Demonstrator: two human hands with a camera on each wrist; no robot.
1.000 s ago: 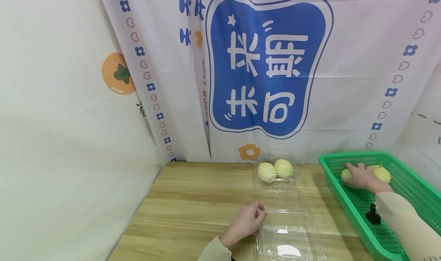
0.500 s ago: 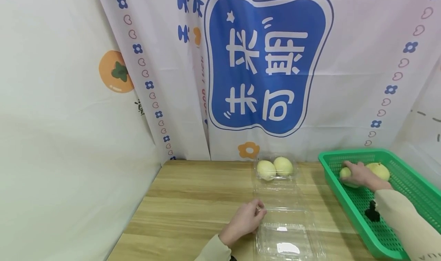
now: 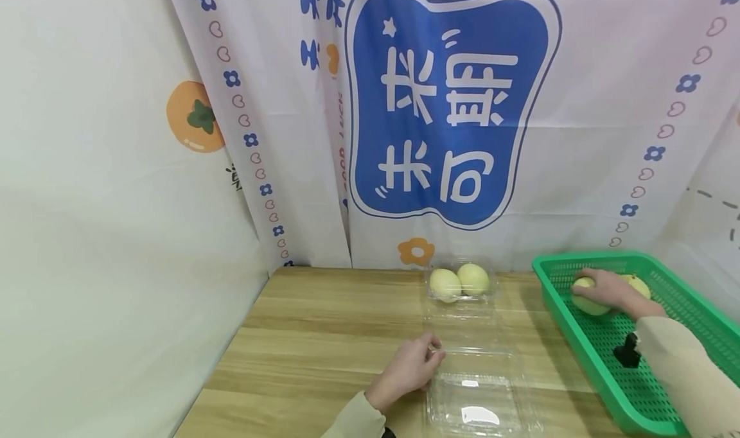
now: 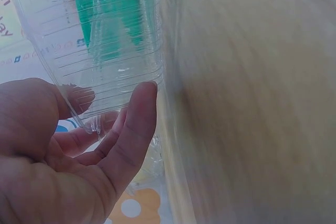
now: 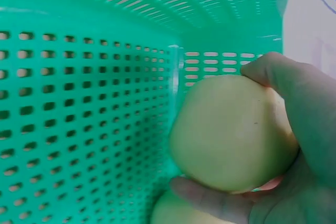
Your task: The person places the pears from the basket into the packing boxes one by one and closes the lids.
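Note:
In the head view my right hand [image 3: 591, 291] reaches into the green basket [image 3: 682, 367] and grips a pale yellow fruit [image 3: 588, 304]. The right wrist view shows that hand [image 5: 220, 127] with thumb and fingers curled round the fruit [image 5: 239, 142], just above another fruit [image 5: 170, 214]. A second fruit [image 3: 638, 284] lies behind the hand. My left hand [image 3: 432, 356] pinches the near left edge of an open clear plastic clamshell box [image 3: 480, 396]. In the left wrist view the fingers [image 4: 139, 114] hold its ribbed wall [image 4: 105, 40]. The box's far half holds two pale fruits [image 3: 445, 285].
The wooden table [image 3: 324, 335] ends at the left beside a white cloth wall [image 3: 115, 264]. A printed curtain [image 3: 451, 104] hangs right behind the table. The green basket stands at the table's right end, with a small black object [image 3: 627, 351] at my right wrist.
My right hand has closed round the fruit in the basket and turned it slightly up. The left hand and the clear box have stayed where they were.

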